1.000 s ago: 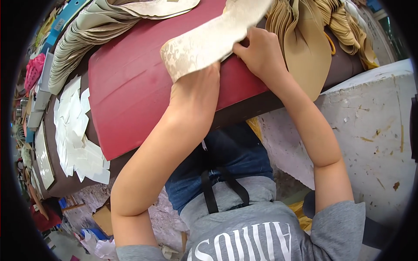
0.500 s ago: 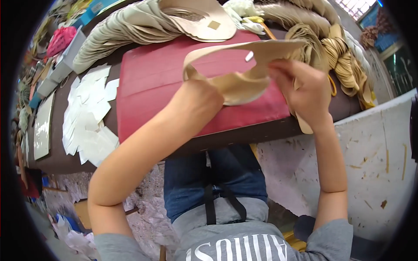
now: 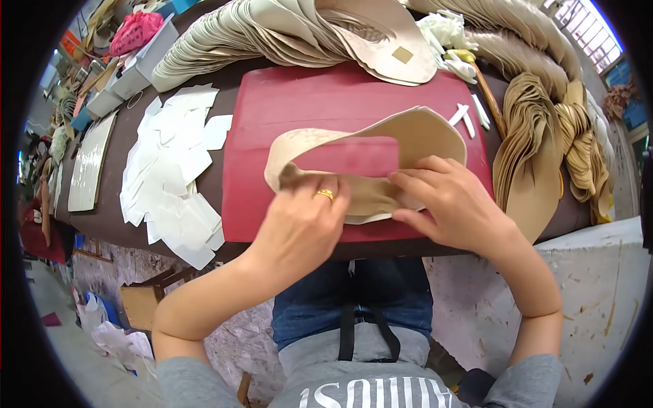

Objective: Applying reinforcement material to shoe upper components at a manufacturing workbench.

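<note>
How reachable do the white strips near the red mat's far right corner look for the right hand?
Probably yes: the white strips lie uncovered just beyond the beige piece. But the right hand has its fingers on that piece, so it would likely need to let go and reach around.

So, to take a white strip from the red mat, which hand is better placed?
Probably the right hand: it is nearer to the white strips; the left hand is farther left. Both touch the beige piece.
</note>
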Tool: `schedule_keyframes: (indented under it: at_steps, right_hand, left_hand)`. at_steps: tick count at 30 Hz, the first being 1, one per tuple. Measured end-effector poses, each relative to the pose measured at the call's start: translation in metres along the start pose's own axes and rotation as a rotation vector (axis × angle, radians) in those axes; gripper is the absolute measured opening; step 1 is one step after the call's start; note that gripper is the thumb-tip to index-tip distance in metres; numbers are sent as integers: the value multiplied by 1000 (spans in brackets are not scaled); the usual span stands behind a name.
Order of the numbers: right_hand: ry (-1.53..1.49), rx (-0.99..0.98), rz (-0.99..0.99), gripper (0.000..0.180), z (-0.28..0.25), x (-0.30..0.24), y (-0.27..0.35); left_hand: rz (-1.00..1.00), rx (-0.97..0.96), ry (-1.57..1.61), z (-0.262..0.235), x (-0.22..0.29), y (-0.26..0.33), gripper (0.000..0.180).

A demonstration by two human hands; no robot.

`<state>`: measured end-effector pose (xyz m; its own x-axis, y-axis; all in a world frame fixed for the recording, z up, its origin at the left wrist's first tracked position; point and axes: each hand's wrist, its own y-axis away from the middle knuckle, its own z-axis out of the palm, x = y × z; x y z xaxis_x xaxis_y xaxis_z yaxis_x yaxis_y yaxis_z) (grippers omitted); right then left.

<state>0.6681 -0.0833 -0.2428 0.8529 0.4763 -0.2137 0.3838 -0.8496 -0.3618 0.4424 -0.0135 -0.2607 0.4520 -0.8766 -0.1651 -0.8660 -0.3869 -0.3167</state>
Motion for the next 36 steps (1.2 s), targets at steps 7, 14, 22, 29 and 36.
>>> schedule_keyframes:
  at_steps: [7, 14, 22, 29, 36]
  right_hand:
    - [34, -321, 146, 29, 4, -7, -25]
    - [221, -487, 81, 25, 5, -18, -58]
    - [386, -113, -176, 29, 35, -16, -40]
    - [382, -150, -317, 32, 37, 12, -32]
    - [267, -266, -193, 37, 33, -3, -32]
  left_hand:
    - [-270, -34, 86, 9, 0, -10, 31]
    - [-386, 2, 212, 25, -9, -3, 38]
    - [-415, 130, 257, 42, -12, 21, 49]
    - [-259, 116, 232, 58, -18, 31, 44]
    - [-81, -69, 414, 38, -47, 13, 44]
